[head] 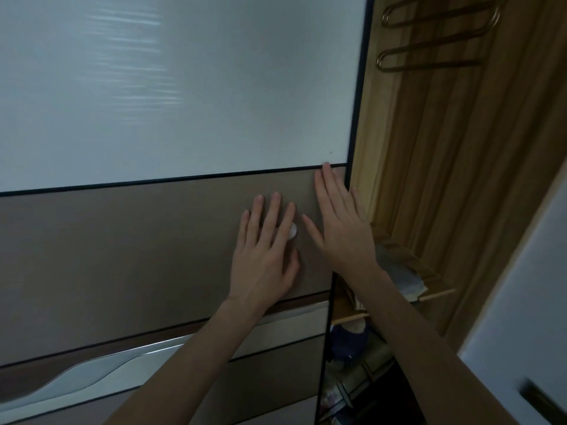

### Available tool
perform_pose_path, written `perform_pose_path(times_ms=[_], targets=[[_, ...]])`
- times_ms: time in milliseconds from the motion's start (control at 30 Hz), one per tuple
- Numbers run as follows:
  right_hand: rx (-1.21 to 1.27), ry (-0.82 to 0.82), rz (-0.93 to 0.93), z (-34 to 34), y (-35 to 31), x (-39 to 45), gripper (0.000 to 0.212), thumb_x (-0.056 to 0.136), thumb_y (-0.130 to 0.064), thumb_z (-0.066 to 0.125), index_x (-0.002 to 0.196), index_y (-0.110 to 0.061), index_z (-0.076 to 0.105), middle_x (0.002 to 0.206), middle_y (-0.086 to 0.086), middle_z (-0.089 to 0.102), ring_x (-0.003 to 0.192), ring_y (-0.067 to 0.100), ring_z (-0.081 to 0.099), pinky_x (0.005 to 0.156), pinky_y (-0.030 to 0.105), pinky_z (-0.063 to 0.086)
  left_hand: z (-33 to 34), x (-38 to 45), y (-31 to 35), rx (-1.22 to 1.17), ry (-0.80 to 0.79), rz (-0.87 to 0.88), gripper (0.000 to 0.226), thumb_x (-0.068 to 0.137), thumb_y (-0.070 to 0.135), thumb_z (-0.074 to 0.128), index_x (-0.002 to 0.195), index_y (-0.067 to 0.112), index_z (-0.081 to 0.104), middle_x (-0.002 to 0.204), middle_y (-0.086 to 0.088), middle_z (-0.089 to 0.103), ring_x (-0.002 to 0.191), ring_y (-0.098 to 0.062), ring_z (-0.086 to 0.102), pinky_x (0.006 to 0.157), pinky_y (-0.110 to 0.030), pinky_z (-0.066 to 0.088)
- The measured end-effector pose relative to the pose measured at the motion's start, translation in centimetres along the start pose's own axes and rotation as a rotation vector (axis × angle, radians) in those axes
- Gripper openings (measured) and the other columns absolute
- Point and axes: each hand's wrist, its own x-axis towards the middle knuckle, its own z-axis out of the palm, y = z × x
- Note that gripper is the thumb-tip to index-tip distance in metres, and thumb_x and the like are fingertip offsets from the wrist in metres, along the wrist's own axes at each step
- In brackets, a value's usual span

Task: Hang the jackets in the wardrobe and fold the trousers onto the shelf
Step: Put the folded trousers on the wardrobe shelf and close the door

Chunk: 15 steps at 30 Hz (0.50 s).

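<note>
A sliding wardrobe door (pixel 138 246) fills most of the view, white above and brown below. My left hand (pixel 265 250) lies flat on the brown panel with straight fingers, over a small white knob (pixel 293 230). My right hand (pixel 340 222) presses flat against the door's right edge, fingers straight. Right of the door, a narrow gap shows the wooden wardrobe interior (pixel 445 167). A shelf (pixel 435 294) inside holds folded grey cloth (pixel 402 271). No jacket or trousers are in either hand.
Gold metal hanger loops (pixel 435 32) hang at the top right inside the wardrobe. Lower compartments hold a dark blue item (pixel 348 340) and patterned fabric (pixel 337 394). A white wall or panel (pixel 521 302) stands at the right.
</note>
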Motion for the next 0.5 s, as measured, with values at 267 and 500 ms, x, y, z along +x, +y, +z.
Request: perform_pose_path(times_ms=[267, 500], targets=[[0.016, 0.063, 0.221, -1.2, 3.9, -1.0, 0.07, 0.11, -0.052, 0.033, 0.165, -0.009, 0.021, 0.173, 0.011, 0.015, 0.161, 0.025, 0.014, 0.128, 0.051, 0.02, 2.3, 1.3, 4.9, -0.163, -0.107, 0.088, 0.082, 0.099, 0.031, 0.062, 0.166, 0.009, 0.019, 0.175, -0.012, 0.009, 0.163, -0.028, 0.004, 0.132, -0.047, 0.01], [0.082, 0.065, -0.026, -0.8, 3.1, 0.5, 0.062, 0.109, -0.049, 0.043, 0.163, -0.02, 0.032, 0.172, 0.01, 0.019, 0.161, 0.029, 0.013, 0.124, 0.059, 0.023, 2.4, 0.6, 4.2, -0.023, 0.004, -0.077, 0.074, 0.102, 0.036, 0.058, 0.163, 0.007, 0.029, 0.173, -0.013, 0.017, 0.162, -0.029, 0.011, 0.131, -0.054, 0.008]])
